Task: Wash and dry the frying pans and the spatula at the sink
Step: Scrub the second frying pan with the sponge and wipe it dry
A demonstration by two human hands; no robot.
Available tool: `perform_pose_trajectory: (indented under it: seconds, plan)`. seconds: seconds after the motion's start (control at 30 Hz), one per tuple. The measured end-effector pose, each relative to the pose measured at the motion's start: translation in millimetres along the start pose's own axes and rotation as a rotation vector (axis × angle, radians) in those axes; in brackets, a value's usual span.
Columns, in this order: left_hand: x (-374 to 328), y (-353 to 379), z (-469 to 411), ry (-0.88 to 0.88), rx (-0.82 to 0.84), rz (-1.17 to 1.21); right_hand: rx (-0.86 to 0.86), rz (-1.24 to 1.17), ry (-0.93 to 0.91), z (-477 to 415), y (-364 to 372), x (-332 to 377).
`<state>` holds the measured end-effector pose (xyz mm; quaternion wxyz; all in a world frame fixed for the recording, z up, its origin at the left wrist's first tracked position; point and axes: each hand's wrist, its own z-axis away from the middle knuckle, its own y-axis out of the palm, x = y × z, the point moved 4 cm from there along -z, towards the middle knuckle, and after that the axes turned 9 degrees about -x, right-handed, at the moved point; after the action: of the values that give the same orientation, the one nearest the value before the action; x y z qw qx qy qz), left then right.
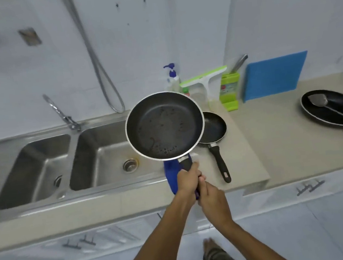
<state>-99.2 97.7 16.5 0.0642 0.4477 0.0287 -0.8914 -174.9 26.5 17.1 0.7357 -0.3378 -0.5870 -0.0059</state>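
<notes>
My left hand (188, 176) grips the handle of a large black frying pan (164, 125), close to the pan. My right hand (212, 195) holds the handle's end just behind it. The pan is raised over the right rim of the right sink basin (102, 158), its inside facing me with drops or specks on it. Something blue (172, 175) shows under the handle; whether it is held I cannot tell. A small black pan (212, 127) lies on the counter behind. At the far right a third pan (338, 112) holds a spatula (318, 100) with a wooden handle.
The steel double sink has a left basin (34, 169) and a faucet (61, 113) at the back. A soap bottle (172, 77), green squeegee (203, 77), green holder (229, 88) and blue board (274, 76) stand along the wall. A hose (101, 69) hangs above.
</notes>
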Motion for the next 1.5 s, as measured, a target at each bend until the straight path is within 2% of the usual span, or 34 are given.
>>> perform_pose_trajectory:
  seconds: [0.13,0.27,0.37,0.43,0.5,0.67,0.8,0.87,0.9,0.97,1.03,1.13,1.2,1.27,1.37,1.43,1.5]
  plan:
    - [-5,-57,-14,0.019,-0.094,0.082,0.096,-0.128,0.033,12,47,25]
    - [-10,-103,-31,0.038,-0.182,0.042,0.287,-0.099,0.141,14,95,41]
    - [-13,-130,-55,0.025,-0.241,0.038,0.431,-0.063,0.329,4,129,51]
    - [-18,-142,-77,0.021,-0.269,0.034,0.453,-0.088,0.529,-7,150,58]
    - [-24,-154,-98,0.002,-0.289,-0.015,0.458,-0.106,0.631,-19,170,66]
    - [-36,-169,-145,-0.056,-0.229,-0.089,0.32,0.188,0.277,-52,209,75]
    - [-40,-194,-170,-0.147,-0.119,-0.19,0.378,0.275,0.158,-67,235,79]
    - [-49,-210,-180,-0.139,-0.066,-0.249,0.386,0.337,0.138,-70,249,72]
    - [-56,-222,-186,-0.101,-0.072,-0.29,0.385,0.374,0.113,-71,254,71]
    - [-78,-257,-200,0.008,-0.184,-0.448,0.385,0.419,0.097,-76,264,70]
    - [-104,-301,-223,0.13,-0.344,-0.752,0.384,0.446,0.133,-79,272,74]
    - [-147,-361,-258,0.176,-0.511,-1.134,0.341,0.423,0.196,-76,285,79]
    - [-186,-388,-279,0.251,-0.552,-1.258,0.293,0.449,0.184,-73,295,84]
    - [-229,-406,-301,0.402,-0.6,-1.31,0.255,0.482,0.182,-67,303,89]
    - [-278,-413,-339,0.654,-0.527,-1.191,0.228,0.487,0.223,-55,317,96]
    - [-301,-407,-362,0.81,-0.431,-1.257,0.183,0.506,0.276,-47,326,99]
    - [-309,-402,-385,0.844,-0.338,-1.382,0.149,0.545,0.299,-37,333,105]
